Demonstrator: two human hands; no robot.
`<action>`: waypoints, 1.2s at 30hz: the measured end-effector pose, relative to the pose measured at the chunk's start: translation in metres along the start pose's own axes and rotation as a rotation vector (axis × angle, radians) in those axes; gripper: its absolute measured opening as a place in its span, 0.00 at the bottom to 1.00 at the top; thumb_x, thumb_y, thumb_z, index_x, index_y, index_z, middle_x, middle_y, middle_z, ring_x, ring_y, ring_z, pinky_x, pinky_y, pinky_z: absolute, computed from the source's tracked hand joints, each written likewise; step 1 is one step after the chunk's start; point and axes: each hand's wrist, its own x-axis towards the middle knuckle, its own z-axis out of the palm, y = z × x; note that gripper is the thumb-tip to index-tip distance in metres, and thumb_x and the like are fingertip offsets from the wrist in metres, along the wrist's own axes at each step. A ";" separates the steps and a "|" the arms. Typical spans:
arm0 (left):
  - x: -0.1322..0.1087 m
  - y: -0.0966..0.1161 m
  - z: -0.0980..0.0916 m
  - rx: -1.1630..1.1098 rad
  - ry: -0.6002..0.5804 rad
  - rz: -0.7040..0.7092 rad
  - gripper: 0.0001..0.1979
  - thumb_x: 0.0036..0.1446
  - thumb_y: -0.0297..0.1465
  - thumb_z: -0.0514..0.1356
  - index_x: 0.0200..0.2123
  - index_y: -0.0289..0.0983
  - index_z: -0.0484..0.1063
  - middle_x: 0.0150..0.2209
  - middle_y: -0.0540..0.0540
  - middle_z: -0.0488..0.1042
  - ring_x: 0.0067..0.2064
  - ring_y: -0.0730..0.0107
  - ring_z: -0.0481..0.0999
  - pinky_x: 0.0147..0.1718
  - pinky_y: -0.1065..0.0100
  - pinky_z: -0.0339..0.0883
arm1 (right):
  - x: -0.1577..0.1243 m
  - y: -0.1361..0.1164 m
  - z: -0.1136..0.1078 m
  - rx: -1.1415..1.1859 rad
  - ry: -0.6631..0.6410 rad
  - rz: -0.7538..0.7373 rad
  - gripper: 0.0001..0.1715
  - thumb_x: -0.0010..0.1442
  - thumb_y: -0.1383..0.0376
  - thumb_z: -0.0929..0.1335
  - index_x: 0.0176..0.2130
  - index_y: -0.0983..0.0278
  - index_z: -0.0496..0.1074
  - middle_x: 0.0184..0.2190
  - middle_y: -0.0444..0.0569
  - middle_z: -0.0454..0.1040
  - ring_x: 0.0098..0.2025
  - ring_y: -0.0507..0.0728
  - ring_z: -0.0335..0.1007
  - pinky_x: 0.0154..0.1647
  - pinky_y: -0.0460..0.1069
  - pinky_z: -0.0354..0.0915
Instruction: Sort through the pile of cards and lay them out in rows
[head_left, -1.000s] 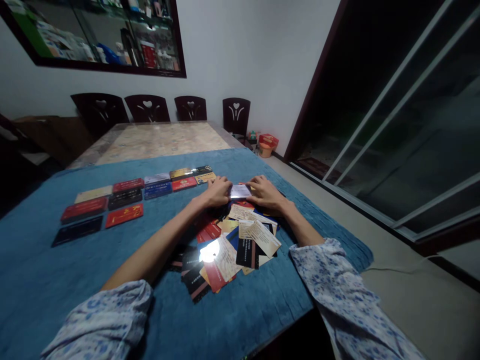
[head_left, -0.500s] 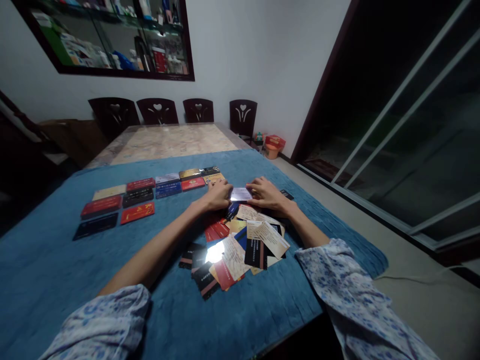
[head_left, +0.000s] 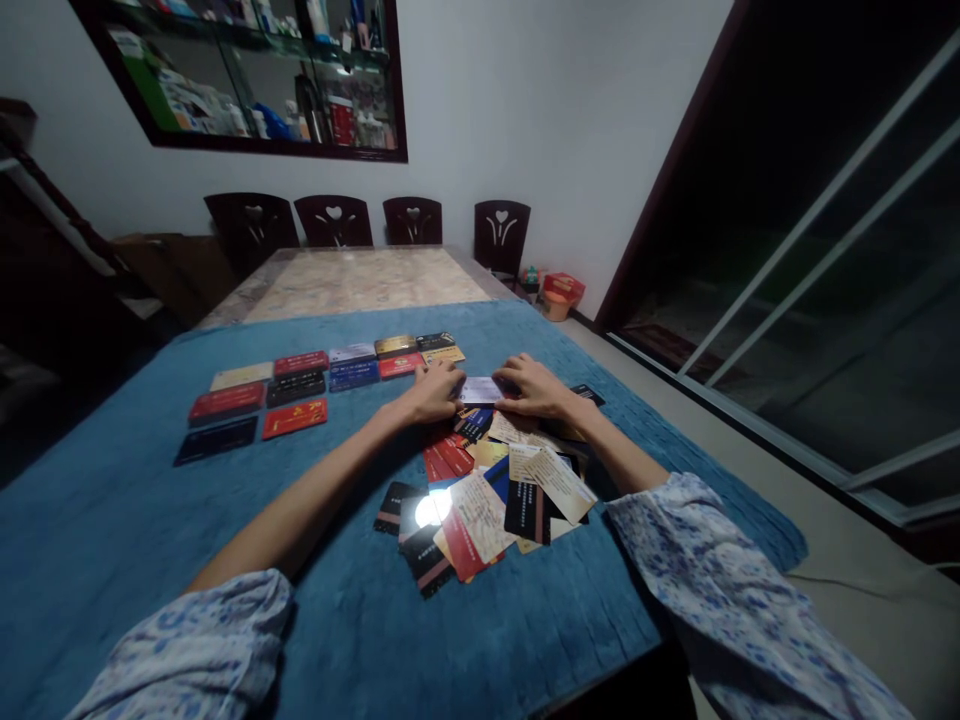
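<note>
Hands meet over a blue cloth: my left hand and right hand pinch a pale card by its short ends, fingers curled tight on it, at the far edge of a loose pile of cards. Neat rows of cards lie to my left.

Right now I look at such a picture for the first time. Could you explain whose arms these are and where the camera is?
No machine here: one camera sits on a person's head and looks forward and down, so both arms are that person's own. The left hand and right hand hold a pale card by its ends, on a blue cloth over the table. Nearer lies a loose pile of cards; to the left, rows of cards are laid out neatly.
</note>
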 end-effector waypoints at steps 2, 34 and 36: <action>-0.003 -0.003 -0.003 0.011 -0.005 -0.011 0.17 0.56 0.30 0.62 0.49 0.36 0.73 0.55 0.36 0.69 0.61 0.43 0.63 0.57 0.43 0.59 | 0.005 -0.003 -0.001 -0.005 -0.015 -0.001 0.30 0.62 0.49 0.70 0.56 0.65 0.74 0.50 0.59 0.72 0.50 0.64 0.63 0.47 0.55 0.61; -0.061 -0.074 -0.022 0.069 0.023 -0.187 0.20 0.54 0.34 0.60 0.51 0.39 0.74 0.57 0.36 0.68 0.61 0.43 0.62 0.56 0.45 0.59 | 0.100 -0.060 0.010 -0.058 -0.158 -0.140 0.31 0.60 0.48 0.72 0.55 0.63 0.74 0.54 0.59 0.71 0.57 0.67 0.61 0.49 0.55 0.61; -0.064 -0.079 -0.025 0.086 0.020 -0.192 0.20 0.55 0.34 0.59 0.52 0.38 0.73 0.57 0.36 0.69 0.61 0.43 0.63 0.55 0.46 0.60 | 0.106 -0.066 0.009 -0.069 -0.162 -0.148 0.31 0.59 0.48 0.72 0.55 0.64 0.74 0.54 0.59 0.72 0.56 0.67 0.62 0.49 0.55 0.61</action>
